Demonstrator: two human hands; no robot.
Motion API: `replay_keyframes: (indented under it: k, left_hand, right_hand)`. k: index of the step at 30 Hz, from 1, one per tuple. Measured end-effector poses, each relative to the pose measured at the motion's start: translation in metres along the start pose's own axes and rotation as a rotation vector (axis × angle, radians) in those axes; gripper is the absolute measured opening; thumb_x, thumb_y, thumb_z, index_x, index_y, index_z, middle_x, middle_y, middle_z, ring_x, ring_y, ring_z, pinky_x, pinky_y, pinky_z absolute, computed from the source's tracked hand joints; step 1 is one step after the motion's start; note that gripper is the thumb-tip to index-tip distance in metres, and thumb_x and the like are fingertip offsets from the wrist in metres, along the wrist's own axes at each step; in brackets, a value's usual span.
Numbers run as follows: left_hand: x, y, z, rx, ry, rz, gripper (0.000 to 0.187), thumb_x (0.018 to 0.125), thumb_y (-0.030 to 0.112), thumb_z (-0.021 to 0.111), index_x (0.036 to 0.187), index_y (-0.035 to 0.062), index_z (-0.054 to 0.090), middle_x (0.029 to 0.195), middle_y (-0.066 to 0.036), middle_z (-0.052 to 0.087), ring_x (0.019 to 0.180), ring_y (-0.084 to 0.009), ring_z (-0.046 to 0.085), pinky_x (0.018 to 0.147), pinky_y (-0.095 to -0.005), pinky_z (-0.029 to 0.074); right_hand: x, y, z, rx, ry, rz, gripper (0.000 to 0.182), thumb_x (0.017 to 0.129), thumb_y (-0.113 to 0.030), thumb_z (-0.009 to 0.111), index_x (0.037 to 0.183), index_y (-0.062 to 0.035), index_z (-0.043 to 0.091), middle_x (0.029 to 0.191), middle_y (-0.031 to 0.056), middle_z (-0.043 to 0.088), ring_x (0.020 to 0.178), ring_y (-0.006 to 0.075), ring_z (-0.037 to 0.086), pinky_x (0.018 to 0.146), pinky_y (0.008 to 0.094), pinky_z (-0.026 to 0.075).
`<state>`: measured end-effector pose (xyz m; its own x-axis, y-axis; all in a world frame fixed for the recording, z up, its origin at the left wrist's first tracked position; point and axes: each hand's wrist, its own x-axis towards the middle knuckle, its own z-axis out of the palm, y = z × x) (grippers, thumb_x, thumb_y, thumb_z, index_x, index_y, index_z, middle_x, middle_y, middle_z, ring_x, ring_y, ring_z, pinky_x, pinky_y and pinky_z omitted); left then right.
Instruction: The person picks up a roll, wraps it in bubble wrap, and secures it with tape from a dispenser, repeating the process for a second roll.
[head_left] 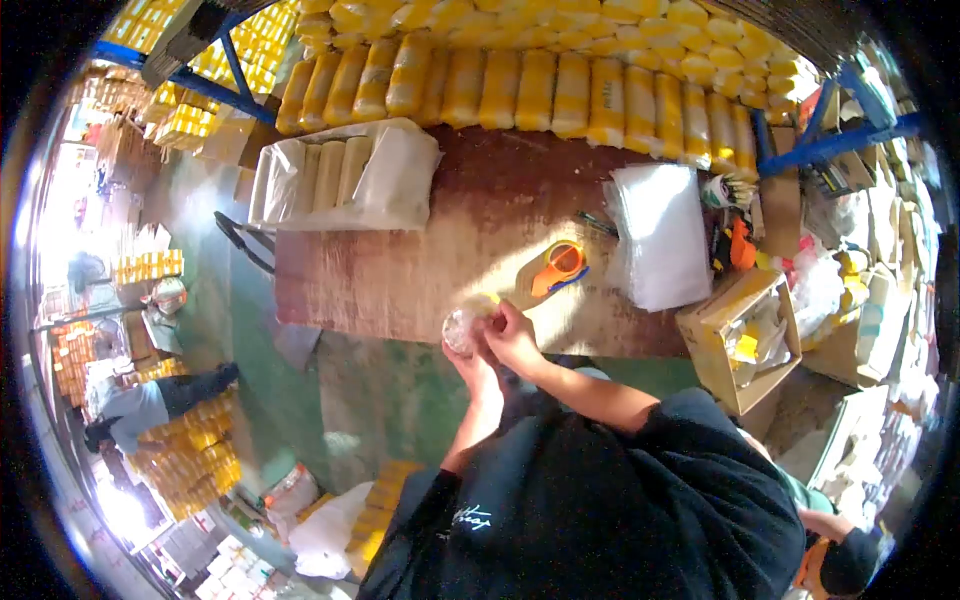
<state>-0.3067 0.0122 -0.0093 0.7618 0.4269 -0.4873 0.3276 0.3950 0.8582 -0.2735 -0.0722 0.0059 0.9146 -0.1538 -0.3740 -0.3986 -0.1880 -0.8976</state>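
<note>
Just over the table's front edge, my left hand [478, 372] is wrapped round the underside of a round, clear-wrapped package [459, 328]. Its end faces up, and a bit of yellow shows at its upper right. My right hand [513, 340] is closed with the fingertips against the package's right side. What lies between those fingertips is too small to make out. Beyond the hands, an orange tape dispenser [563, 262] lies on the brown table [480, 215], a blue strip-like object [574, 279] beside it.
Yellow-and-clear wrapped rolls [465, 88] line the table's back. A plastic-lined box [405, 180] of pale rolls stands at left. White sheets [660, 235] lie at right, near a cardboard box [742, 345] of scraps. Blue rack bars [840, 142] flank the table. Another person [150, 410] bends at far left.
</note>
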Motion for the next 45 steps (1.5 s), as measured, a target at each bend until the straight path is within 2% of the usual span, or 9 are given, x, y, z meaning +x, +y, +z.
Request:
replay_keyframes:
  k: [6, 8, 12, 25, 26, 29, 34, 38, 45]
  left_hand:
    - [0.028, 0.024, -0.004, 0.23, -0.114, -0.006, 0.067, 0.084, 0.014, 0.084, 0.141, 0.0011, 0.052, 0.126, -0.011, 0.065, 0.109, -0.0208, 0.064, 0.093, -0.0342, 0.055]
    - [0.041, 0.041, -0.009, 0.271, -0.228, -0.098, 0.068, 0.083, 0.014, 0.085, 0.142, 0.0033, 0.053, 0.129, -0.011, 0.065, 0.113, -0.0201, 0.063, 0.09, -0.0331, 0.056]
    - [0.064, 0.066, -0.023, 0.541, -0.379, -0.068, 0.069, 0.083, 0.016, 0.086, 0.144, 0.0082, 0.054, 0.132, -0.009, 0.065, 0.116, -0.0186, 0.063, 0.092, -0.0314, 0.056]
    - [0.091, 0.051, -0.036, 0.465, -0.536, -0.042, 0.071, 0.076, 0.015, 0.091, 0.139, 0.0067, 0.059, 0.125, -0.01, 0.068, 0.113, -0.0173, 0.065, 0.09, -0.033, 0.056]
    - [0.09, 0.053, -0.035, 0.454, -0.534, -0.055, 0.073, 0.075, 0.014, 0.091, 0.14, 0.0065, 0.058, 0.126, -0.01, 0.067, 0.113, -0.0171, 0.065, 0.09, -0.033, 0.056]
    - [0.086, 0.052, -0.03, 0.232, -0.561, -0.145, 0.079, 0.073, 0.01, 0.091, 0.143, 0.0056, 0.054, 0.128, -0.011, 0.066, 0.114, -0.0177, 0.065, 0.091, -0.0335, 0.057]
    - [0.096, 0.026, -0.037, 0.372, -0.66, 0.182, 0.085, 0.072, 0.005, 0.09, 0.147, 0.0031, 0.048, 0.134, -0.014, 0.063, 0.124, -0.0246, 0.06, 0.103, -0.0393, 0.052]
    - [0.094, 0.05, -0.032, -0.205, -0.706, -0.431, 0.102, 0.067, -0.006, 0.089, 0.154, 0.0068, 0.038, 0.146, -0.012, 0.053, 0.131, -0.0257, 0.053, 0.108, -0.0437, 0.049]
    - [0.092, 0.091, -0.041, 0.029, -0.879, -0.317, 0.087, 0.086, 0.005, 0.08, 0.158, 0.01, 0.032, 0.148, -0.007, 0.05, 0.133, -0.0215, 0.05, 0.108, -0.0368, 0.047]
  right_hand:
    - [0.019, 0.047, -0.054, 0.14, -0.263, 0.044, 0.031, 0.09, -0.023, 0.076, 0.11, -0.0032, 0.062, 0.097, 0.0146, 0.069, 0.093, 0.0251, 0.069, 0.085, 0.0381, 0.054]
    - [0.04, 0.091, -0.088, -0.452, -0.023, -0.446, 0.052, 0.086, -0.026, 0.079, 0.127, -0.0026, 0.059, 0.117, 0.0163, 0.065, 0.11, 0.033, 0.062, 0.097, 0.0409, 0.05]
    - [0.079, 0.122, -0.116, -1.245, -0.067, -0.285, 0.08, 0.076, -0.035, 0.084, 0.138, 0.0018, 0.051, 0.143, 0.0183, 0.046, 0.139, 0.0362, 0.037, 0.116, 0.0472, 0.031]
    - [0.058, 0.027, -0.148, -0.258, -0.471, -0.201, 0.042, 0.089, -0.023, 0.076, 0.122, -0.0011, 0.063, 0.116, 0.012, 0.067, 0.105, 0.0269, 0.063, 0.088, 0.0403, 0.052]
    - [0.047, 0.009, -0.156, -0.636, -0.516, -0.59, 0.04, 0.092, -0.025, 0.074, 0.123, -0.0012, 0.063, 0.114, 0.0083, 0.067, 0.101, 0.0208, 0.064, 0.082, 0.0369, 0.053]
    - [0.026, -0.052, -0.148, -0.253, -0.776, 0.039, 0.038, 0.097, -0.034, 0.071, 0.118, -0.0021, 0.066, 0.087, 0.0061, 0.068, 0.078, 0.0144, 0.06, 0.07, 0.0345, 0.052]
    - [0.029, -0.114, -0.083, -0.486, -0.704, 0.142, 0.054, 0.096, -0.052, 0.063, 0.084, -0.0002, 0.072, 0.066, 0.0072, 0.068, 0.059, 0.0149, 0.065, 0.061, 0.0326, 0.052]
    - [0.059, -0.104, -0.071, -0.464, -0.676, 0.21, 0.05, 0.094, -0.049, 0.066, 0.076, -0.0018, 0.073, 0.065, 0.0053, 0.069, 0.058, 0.0152, 0.067, 0.062, 0.0321, 0.054]
    - [0.066, -0.072, -0.076, -0.462, -0.641, 0.152, 0.049, 0.094, -0.051, 0.066, 0.08, -0.0036, 0.073, 0.064, 0.0062, 0.07, 0.057, 0.0146, 0.068, 0.058, 0.0324, 0.054]
